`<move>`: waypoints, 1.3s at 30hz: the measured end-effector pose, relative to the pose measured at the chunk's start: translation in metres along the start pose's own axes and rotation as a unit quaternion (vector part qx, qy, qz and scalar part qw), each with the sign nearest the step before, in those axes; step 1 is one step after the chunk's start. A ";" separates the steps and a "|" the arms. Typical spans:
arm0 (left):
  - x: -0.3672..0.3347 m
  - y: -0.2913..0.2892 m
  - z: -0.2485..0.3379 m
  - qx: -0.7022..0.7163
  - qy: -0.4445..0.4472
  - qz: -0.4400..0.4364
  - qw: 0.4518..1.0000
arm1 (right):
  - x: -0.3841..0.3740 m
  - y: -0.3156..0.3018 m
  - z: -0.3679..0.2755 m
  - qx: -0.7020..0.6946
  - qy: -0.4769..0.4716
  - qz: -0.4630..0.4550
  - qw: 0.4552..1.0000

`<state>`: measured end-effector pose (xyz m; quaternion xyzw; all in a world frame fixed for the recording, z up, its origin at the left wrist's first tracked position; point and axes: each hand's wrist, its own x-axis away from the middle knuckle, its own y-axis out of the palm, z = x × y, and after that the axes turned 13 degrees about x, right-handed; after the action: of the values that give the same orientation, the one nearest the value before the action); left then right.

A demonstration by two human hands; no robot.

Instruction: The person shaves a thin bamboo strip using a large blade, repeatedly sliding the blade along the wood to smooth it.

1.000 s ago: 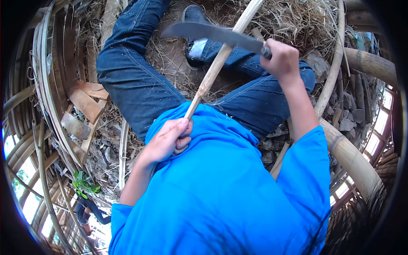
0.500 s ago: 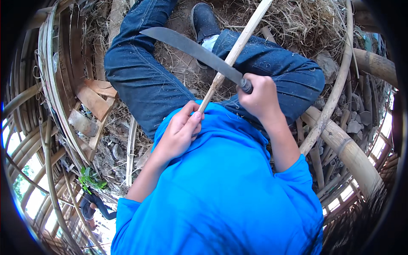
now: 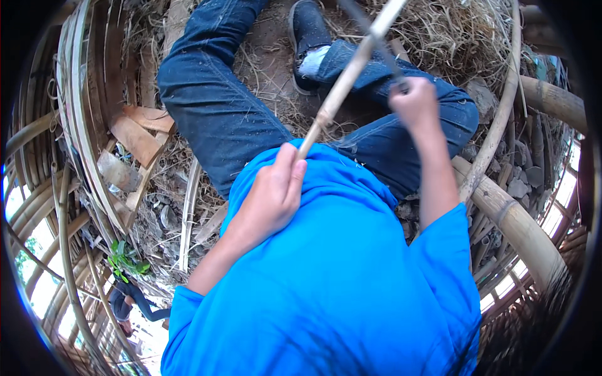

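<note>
A long pale bamboo stick slants up and away from my belly across my bent legs, its far end beyond the top edge. Around its near end my left hand is closed, thumb on top, against the blue shirt. My right hand grips the dark handle of a machete. The blade is smeared by motion and crosses the stick well up its length; its tip is near the top edge. Whether the blade touches the stick, I cannot tell.
Dry shavings pile up at the far right. A thick bamboo pole and a thinner one lie along my right side. Split bamboo strips and flat wood pieces stand at left. Another person is at the lower left.
My right hand and the machete have moved up and to the right, farther along the stick, and the blade has turned steeper. My left hand still holds the near end, its back turned more upward.
</note>
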<state>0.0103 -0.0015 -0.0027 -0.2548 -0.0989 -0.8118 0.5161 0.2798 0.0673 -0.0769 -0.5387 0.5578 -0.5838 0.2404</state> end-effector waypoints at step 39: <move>-0.015 -0.003 0.005 0.108 -0.026 -0.084 0.990 | -0.037 -0.056 0.029 -0.083 0.118 0.398 0.906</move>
<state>0.0143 0.0131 -0.0061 -0.2097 -0.2206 -0.8297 0.4679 0.3353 0.1034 -0.0458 -0.2169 0.7968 -0.4501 0.3398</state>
